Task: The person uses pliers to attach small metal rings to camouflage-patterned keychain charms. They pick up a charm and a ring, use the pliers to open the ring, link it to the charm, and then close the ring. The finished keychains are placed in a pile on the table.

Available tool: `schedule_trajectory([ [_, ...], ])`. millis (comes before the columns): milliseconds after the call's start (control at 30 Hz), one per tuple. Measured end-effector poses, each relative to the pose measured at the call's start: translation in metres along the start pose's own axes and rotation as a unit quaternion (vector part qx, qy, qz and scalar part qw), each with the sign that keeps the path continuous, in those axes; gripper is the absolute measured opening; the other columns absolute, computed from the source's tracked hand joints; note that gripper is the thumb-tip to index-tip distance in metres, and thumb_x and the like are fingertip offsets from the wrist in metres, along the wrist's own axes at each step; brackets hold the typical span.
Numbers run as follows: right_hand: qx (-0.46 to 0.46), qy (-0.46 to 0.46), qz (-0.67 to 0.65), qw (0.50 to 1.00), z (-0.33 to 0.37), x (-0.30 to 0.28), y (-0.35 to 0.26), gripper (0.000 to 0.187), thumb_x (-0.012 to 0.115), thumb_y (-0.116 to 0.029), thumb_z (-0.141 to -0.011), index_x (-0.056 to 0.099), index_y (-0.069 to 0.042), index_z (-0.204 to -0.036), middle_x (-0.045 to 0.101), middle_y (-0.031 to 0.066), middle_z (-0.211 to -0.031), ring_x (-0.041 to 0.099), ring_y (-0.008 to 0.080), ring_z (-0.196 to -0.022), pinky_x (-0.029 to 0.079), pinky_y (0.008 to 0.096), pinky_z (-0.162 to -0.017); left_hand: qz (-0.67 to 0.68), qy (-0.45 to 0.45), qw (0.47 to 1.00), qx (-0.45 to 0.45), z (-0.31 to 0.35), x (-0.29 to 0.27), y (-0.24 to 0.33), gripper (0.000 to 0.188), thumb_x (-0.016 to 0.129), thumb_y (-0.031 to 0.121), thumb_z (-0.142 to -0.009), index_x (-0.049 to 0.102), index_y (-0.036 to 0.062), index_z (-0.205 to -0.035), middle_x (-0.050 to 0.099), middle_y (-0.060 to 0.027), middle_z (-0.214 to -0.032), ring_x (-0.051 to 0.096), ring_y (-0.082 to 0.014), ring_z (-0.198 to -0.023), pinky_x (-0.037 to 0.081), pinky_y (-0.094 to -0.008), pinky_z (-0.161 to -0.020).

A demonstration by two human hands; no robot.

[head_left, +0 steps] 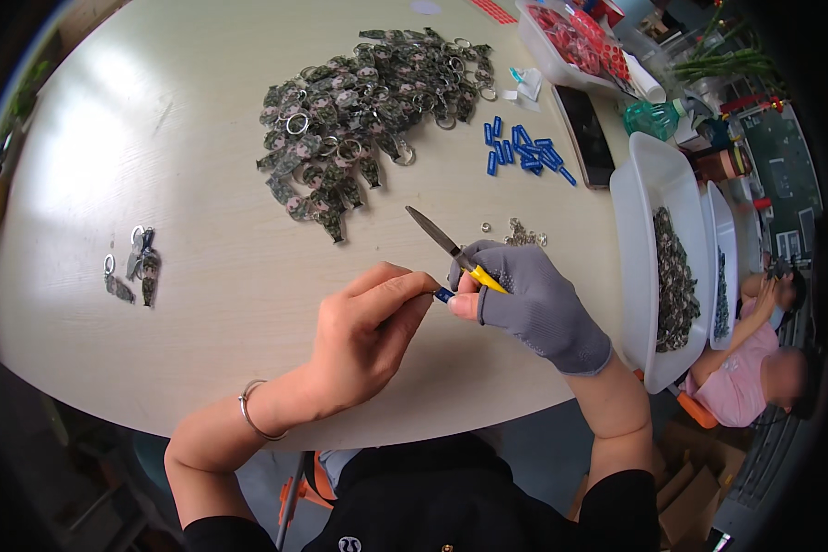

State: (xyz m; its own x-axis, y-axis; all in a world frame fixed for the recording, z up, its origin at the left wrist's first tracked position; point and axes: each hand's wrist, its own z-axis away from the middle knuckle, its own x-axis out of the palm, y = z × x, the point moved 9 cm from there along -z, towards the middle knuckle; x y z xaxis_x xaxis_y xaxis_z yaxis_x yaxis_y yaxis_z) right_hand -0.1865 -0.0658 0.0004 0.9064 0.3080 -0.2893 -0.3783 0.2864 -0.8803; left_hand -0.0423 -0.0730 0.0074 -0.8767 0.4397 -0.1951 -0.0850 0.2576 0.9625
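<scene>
One small blue piece sits above the worktop in the head view, pinched by the bare left hand and the gray-gloved right hand, whose grip also clasps a yellow-handled blade; camouflage-patterned keychains are heaped beyond.

A small blue piece (partly hidden) is held beside a yellow-handled, dark-bladed tool slanting up-left.

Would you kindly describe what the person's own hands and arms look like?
The left hand is ungloved, and its forearm wears a slim silvery bangle. The right hand wears a grey knit glove, leaving the thumb tip bare. The short sleeves are black.
</scene>
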Motion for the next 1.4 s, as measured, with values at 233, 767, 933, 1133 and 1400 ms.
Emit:
schedule_trajectory([
  [233, -0.057, 0.089, 0.012, 0.994, 0.008, -0.002, -0.004, 0.021, 0.073, -0.017, -0.079, 0.062, 0.0, -0.074, 0.053, 0.0068, -0.073, 0.05, 0.0141, -0.064, 0.04, 0.0297, -0.06, 0.243, -0.035, 0.95, -0.192, 0.005, 0.012, -0.029, 0.017, 0.061, 0.012, -0.096, 0.067, -0.0019, -0.103, 0.06, -0.0032, -0.09, 0.057, -0.0074, -0.062, 0.044, -0.0208, -0.052],
  [767, -0.346, 0.206, 0.424, 0.812, 0.055, -0.005, -0.05, 0.029, 0.08, -0.019, -0.066, 0.059, -0.002, -0.078, 0.059, 0.0085, -0.091, 0.057, 0.0295, -0.086, 0.046, 0.0419, -0.075, 0.322, 0.01, 0.897, -0.303, 0.011, 0.009, -0.052, 0.012, 0.062, 0.014, -0.094, 0.067, 0.0027, -0.095, 0.057, 0.001, -0.072, 0.047, -0.0063, -0.053, 0.033, -0.0203, -0.046],
  [933, -0.386, 0.206, 0.53, 0.727, 0.069, 0.004, -0.045, 0.028, 0.079, -0.019, -0.066, 0.059, -0.003, -0.079, 0.06, 0.0115, -0.102, 0.057, 0.0296, -0.095, 0.046, 0.0455, -0.082, 0.329, -0.003, 0.895, -0.301, 0.009, 0.011, -0.049, 0.015, 0.064, 0.018, -0.094, 0.067, 0.0031, -0.096, 0.056, 0.0027, -0.068, 0.048, -0.0046, -0.053, 0.034, -0.0196, -0.046],
  [1133, -0.398, 0.183, 0.574, 0.692, 0.07, 0.006, -0.041, 0.025, 0.075, -0.014, -0.064, 0.062, -0.002, -0.082, 0.06, 0.0123, -0.105, 0.056, 0.03, -0.099, 0.047, 0.045, -0.084, 0.3, -0.001, 0.909, -0.289, 0.009, 0.011, -0.047, 0.014, 0.06, 0.016, -0.096, 0.065, 0.0023, -0.094, 0.058, 0.0012, -0.074, 0.042, -0.004, -0.048, 0.029, -0.019, -0.042],
  [1400, -0.399, 0.18, 0.587, 0.681, 0.066, 0.007, -0.041, 0.023, 0.071, -0.011, -0.064, 0.063, -0.002, -0.083, 0.061, 0.0122, -0.106, 0.056, 0.0304, -0.099, 0.047, 0.0448, -0.085, 0.227, 0.002, 0.944, -0.238, 0.007, 0.006, -0.041, 0.018, 0.058, 0.019, -0.098, 0.063, 0.0023, -0.096, 0.058, 0.0012, -0.075, 0.04, -0.0014, -0.049, 0.029, -0.0177, -0.042],
])
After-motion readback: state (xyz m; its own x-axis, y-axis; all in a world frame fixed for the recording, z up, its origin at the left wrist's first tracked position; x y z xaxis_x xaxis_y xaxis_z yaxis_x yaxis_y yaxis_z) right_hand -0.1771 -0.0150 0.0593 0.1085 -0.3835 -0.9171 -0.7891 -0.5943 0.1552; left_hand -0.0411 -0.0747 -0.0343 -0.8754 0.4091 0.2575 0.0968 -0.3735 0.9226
